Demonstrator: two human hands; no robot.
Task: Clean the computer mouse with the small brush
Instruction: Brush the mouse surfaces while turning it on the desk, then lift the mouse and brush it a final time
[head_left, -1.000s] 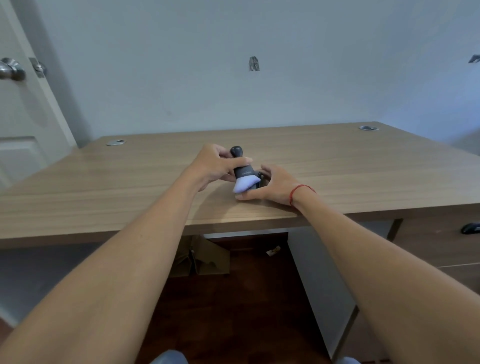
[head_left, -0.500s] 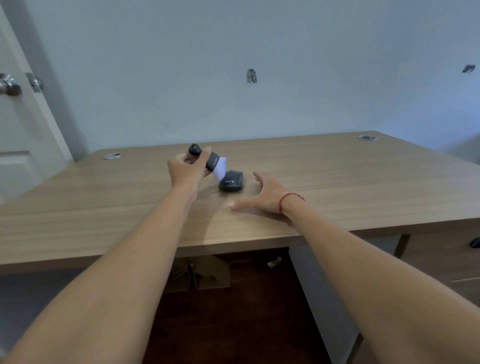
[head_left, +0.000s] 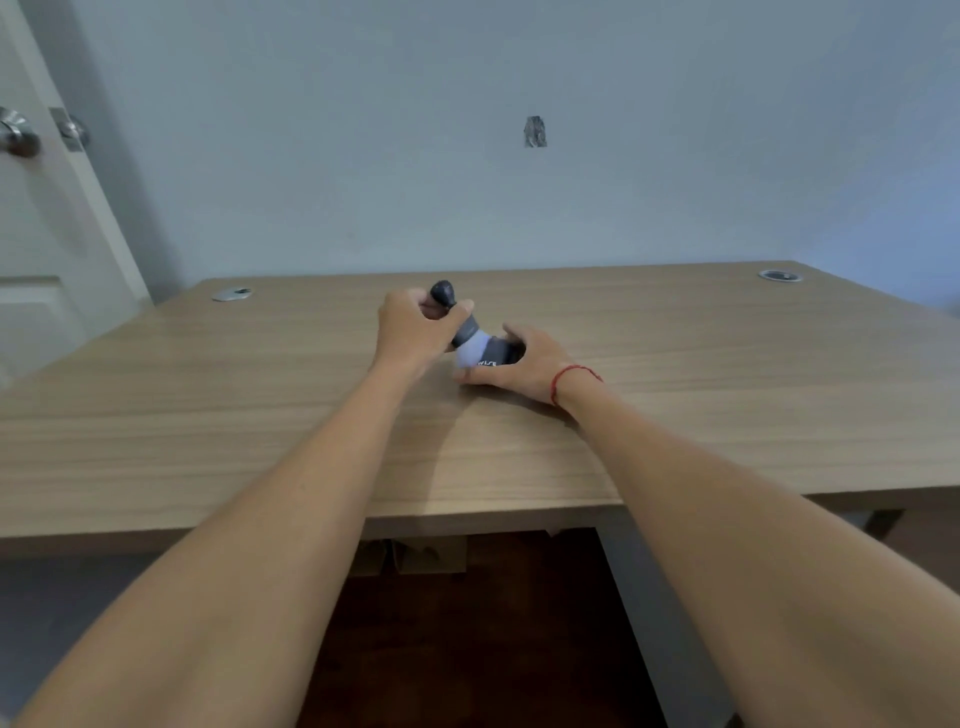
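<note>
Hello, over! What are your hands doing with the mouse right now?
Left hand gripping brush, bristles on mouse. Right hand steadying mouse on desk. Nothing in the way.

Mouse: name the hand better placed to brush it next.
Left. The left hand already grips the brush, bristles on the mouse; the right hand steadies the mouse.

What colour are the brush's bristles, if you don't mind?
Pale lilac-white bristles, seen in the head view.
</note>
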